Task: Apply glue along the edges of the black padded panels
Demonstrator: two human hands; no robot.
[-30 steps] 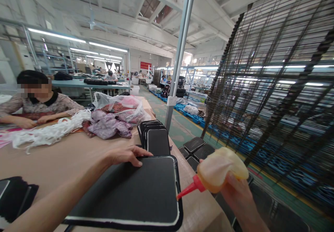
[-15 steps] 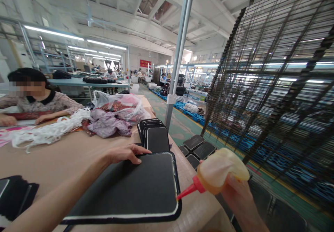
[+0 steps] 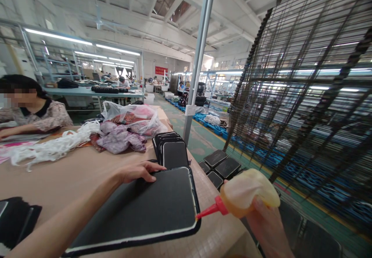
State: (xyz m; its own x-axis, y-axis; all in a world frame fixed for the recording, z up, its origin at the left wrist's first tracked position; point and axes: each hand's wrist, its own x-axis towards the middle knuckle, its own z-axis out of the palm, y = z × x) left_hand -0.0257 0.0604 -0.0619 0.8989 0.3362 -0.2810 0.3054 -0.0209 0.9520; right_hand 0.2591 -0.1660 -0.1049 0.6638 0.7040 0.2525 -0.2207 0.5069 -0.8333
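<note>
Black panel (image 3: 139, 211) w/ a pale line round its border was the piece being worked, over the near part of the brown worktop (image 3: 72, 169); couldn't tell if it lay fully flat. L hand (image 3: 138, 172) gripped its far edge, thumb on the face, fingers over the rim. R hand (image 3: 266, 213) had its fingers wrapped round a soft bottle (image 3: 247, 192), red nozzle (image 3: 212, 209) tipped down at the panel's right edge, nr the closer corner. Step in hand, I'd judge: nozzle work along that border. A yellowish tinge showed by the tip; flow was too small to make out.

Next move prob. called for a steady panel, an even squeeze & the tip kept on the line round the corner.

In the way: L hand covered a bit of the far border, & the forearm hid the panel's left end. A stack of panels (image 3: 176, 153) stood just beyond the far edge, so not much room there. More dark pieces (image 3: 17, 221) sat at left; floor panels (image 3: 215, 158) lay past the worktop's edge, nr a metal post (image 3: 200, 56) & wire rack (image 3: 305, 76). Further back: white straps (image 3: 58, 145), purple cloth (image 3: 123, 138), plastic bag (image 3: 158, 124), & a co-worker (image 3: 37, 114) at far left, well clear.
</note>
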